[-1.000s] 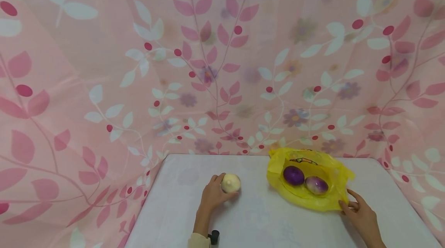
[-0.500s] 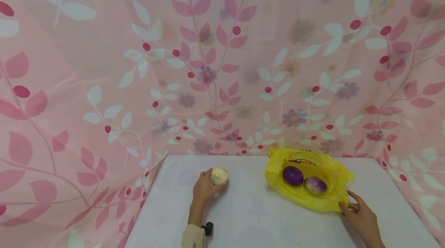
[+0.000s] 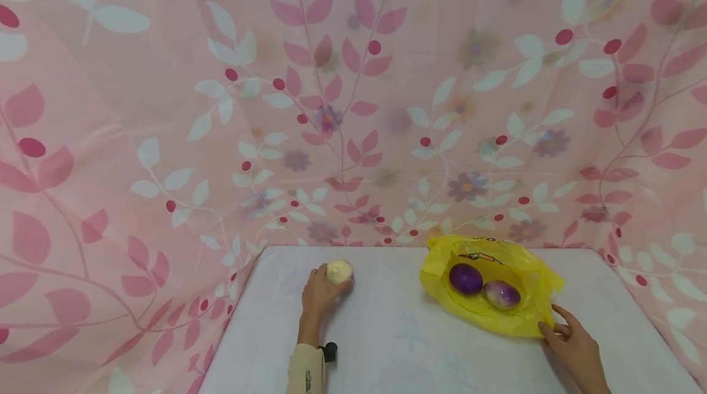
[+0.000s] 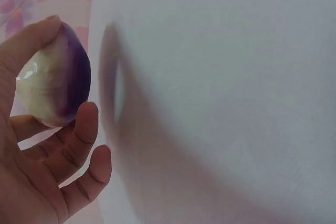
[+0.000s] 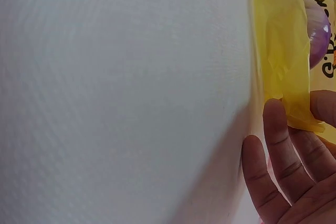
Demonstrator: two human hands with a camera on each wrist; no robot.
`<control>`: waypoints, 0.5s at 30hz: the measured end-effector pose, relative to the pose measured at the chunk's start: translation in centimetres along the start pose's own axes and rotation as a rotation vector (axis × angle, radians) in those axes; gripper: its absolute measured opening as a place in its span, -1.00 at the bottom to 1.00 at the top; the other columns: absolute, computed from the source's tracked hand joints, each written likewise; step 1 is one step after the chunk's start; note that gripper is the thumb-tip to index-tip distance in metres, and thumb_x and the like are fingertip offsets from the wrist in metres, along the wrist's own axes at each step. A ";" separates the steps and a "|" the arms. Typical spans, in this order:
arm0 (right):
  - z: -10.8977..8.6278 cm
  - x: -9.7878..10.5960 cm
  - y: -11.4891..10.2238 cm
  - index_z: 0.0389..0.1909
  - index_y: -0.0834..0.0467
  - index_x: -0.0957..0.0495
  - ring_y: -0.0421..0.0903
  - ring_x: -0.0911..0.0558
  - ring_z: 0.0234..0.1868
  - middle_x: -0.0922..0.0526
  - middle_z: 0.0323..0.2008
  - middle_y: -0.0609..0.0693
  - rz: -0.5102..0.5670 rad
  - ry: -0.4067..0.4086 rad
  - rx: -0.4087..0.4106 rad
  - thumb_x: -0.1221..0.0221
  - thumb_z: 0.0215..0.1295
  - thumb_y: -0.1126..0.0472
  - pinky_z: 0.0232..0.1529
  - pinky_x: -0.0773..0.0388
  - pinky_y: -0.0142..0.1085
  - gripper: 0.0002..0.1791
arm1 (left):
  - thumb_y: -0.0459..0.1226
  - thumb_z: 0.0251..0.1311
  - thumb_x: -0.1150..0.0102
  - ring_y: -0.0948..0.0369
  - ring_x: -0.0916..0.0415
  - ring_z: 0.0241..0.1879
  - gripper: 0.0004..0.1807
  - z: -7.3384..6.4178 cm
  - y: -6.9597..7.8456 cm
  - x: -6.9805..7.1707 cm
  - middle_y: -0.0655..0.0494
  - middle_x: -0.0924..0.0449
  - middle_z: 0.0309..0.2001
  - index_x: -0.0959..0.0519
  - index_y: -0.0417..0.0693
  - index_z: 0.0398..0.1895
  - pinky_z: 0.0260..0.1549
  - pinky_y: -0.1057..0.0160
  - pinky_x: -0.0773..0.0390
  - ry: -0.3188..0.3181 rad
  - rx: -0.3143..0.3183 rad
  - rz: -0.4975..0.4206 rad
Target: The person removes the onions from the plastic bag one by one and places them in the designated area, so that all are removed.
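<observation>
Left hand (image 3: 318,294) grips a two-tone vegetable (image 3: 339,272); right hand (image 3: 576,345) pinches a yellow bag (image 3: 476,315) — black lettering (image 5: 328,70) unreadable.

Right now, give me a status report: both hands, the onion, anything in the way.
Left hand holds onion, apart from bag. Right hand holds bag edge. Two more onions inside. No obstruction seen.

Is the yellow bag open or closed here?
Open. In the head view, the yellow bag gapes, showing a dark purple onion and a paler onion inside; the right hand holds its edge.
</observation>
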State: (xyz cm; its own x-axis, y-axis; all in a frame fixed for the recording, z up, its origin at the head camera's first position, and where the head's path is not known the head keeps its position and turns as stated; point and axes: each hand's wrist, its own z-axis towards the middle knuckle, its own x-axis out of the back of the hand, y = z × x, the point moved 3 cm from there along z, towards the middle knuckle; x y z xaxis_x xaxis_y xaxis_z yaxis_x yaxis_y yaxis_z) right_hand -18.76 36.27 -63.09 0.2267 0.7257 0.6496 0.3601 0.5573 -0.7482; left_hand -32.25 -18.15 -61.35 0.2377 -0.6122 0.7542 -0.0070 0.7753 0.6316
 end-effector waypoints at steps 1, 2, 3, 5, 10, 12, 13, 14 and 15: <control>0.0 0.0 0.0 0.41 0.41 -0.11 -0.06 -0.69 -0.44 -0.70 -0.30 0.24 0.002 -0.002 -0.003 -0.26 0.32 -0.04 -0.44 -0.62 -0.22 -0.12 | 0.11 -0.14 -0.53 -0.03 -0.54 -0.32 -0.22 0.1 -0.1 0.0 -0.04 -0.46 -0.21 -0.52 -0.14 0.11 -0.35 -0.07 -0.51 0.003 0.010 0.002; 0.1 0.0 0.0 0.41 0.41 -0.11 -0.06 -0.69 -0.44 -0.70 -0.30 0.24 0.004 -0.002 -0.005 -0.26 0.32 -0.04 -0.44 -0.62 -0.22 -0.12 | 0.11 -0.14 -0.53 -0.03 -0.54 -0.31 -0.20 0.2 -0.2 -0.1 -0.04 -0.46 -0.21 -0.51 -0.14 0.12 -0.34 -0.07 -0.51 0.005 0.023 0.006; 0.1 0.0 0.0 0.41 0.41 -0.11 -0.06 -0.69 -0.44 -0.70 -0.30 0.24 0.003 -0.003 -0.007 -0.26 0.32 -0.04 -0.44 -0.62 -0.21 -0.12 | 0.11 -0.14 -0.52 -0.04 -0.54 -0.31 -0.19 0.3 -0.3 -0.1 -0.05 -0.45 -0.20 -0.50 -0.15 0.13 -0.34 -0.08 -0.51 0.006 0.036 0.011; 0.1 0.0 0.0 0.41 0.41 -0.11 -0.07 -0.68 -0.45 -0.70 -0.31 0.23 0.002 -0.004 -0.013 -0.26 0.32 -0.05 -0.44 -0.62 -0.21 -0.11 | 0.12 -0.13 -0.52 -0.05 -0.54 -0.29 -0.18 0.4 -0.4 -0.1 -0.07 -0.46 -0.19 -0.49 -0.16 0.14 -0.32 -0.08 -0.51 0.008 0.060 0.012; -0.1 0.2 -0.2 0.42 0.40 -0.11 -0.09 -0.68 -0.45 -0.71 -0.30 0.21 -0.001 -0.005 -0.011 -0.24 0.32 -0.08 -0.46 -0.60 -0.24 -0.11 | 0.13 -0.11 -0.49 -0.10 -0.55 -0.29 -0.15 0.4 -0.6 0.0 -0.13 -0.47 -0.17 -0.47 -0.20 0.16 -0.34 -0.10 -0.50 0.014 0.084 0.022; -0.1 0.2 -0.3 0.42 0.40 -0.11 -0.10 -0.68 -0.45 -0.71 -0.30 0.21 -0.002 -0.008 -0.006 -0.24 0.32 -0.09 -0.46 -0.60 -0.25 -0.10 | 0.14 -0.11 -0.49 -0.10 -0.55 -0.30 -0.14 0.4 -0.7 0.0 -0.14 -0.47 -0.17 -0.46 -0.22 0.17 -0.35 -0.10 -0.50 0.014 0.091 0.029; -0.1 0.2 -0.3 0.42 0.40 -0.10 -0.10 -0.68 -0.45 -0.71 -0.30 0.21 -0.001 -0.010 -0.004 -0.23 0.32 -0.09 -0.46 -0.60 -0.25 -0.10 | 0.15 -0.11 -0.49 -0.10 -0.55 -0.30 -0.13 0.3 -0.7 -0.1 -0.14 -0.47 -0.17 -0.46 -0.22 0.17 -0.35 -0.09 -0.50 0.013 0.094 0.032; -0.1 0.2 -0.3 0.42 0.40 -0.10 -0.10 -0.68 -0.45 -0.71 -0.30 0.20 -0.003 -0.011 -0.002 -0.23 0.33 -0.09 -0.46 -0.60 -0.26 -0.10 | 0.15 -0.11 -0.49 -0.11 -0.55 -0.30 -0.13 0.3 -0.8 -0.1 -0.14 -0.47 -0.17 -0.46 -0.23 0.17 -0.35 -0.10 -0.50 0.011 0.096 0.033; -0.1 0.2 -0.2 0.42 0.40 -0.10 -0.10 -0.68 -0.45 -0.71 -0.30 0.20 -0.003 -0.013 -0.001 -0.23 0.33 -0.10 -0.46 -0.60 -0.26 -0.10 | 0.15 -0.11 -0.48 -0.11 -0.55 -0.30 -0.13 0.3 -0.8 -0.1 -0.15 -0.47 -0.16 -0.45 -0.24 0.17 -0.35 -0.10 -0.50 0.010 0.099 0.034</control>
State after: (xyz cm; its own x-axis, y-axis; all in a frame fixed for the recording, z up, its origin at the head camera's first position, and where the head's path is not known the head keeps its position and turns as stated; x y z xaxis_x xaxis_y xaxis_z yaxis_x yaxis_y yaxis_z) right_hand -18.74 36.28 -62.75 0.2140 0.7291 0.6501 0.3621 0.5589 -0.7460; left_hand -32.58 -18.76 -61.89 0.2457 -0.5836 0.7740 -0.1107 0.7763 0.6205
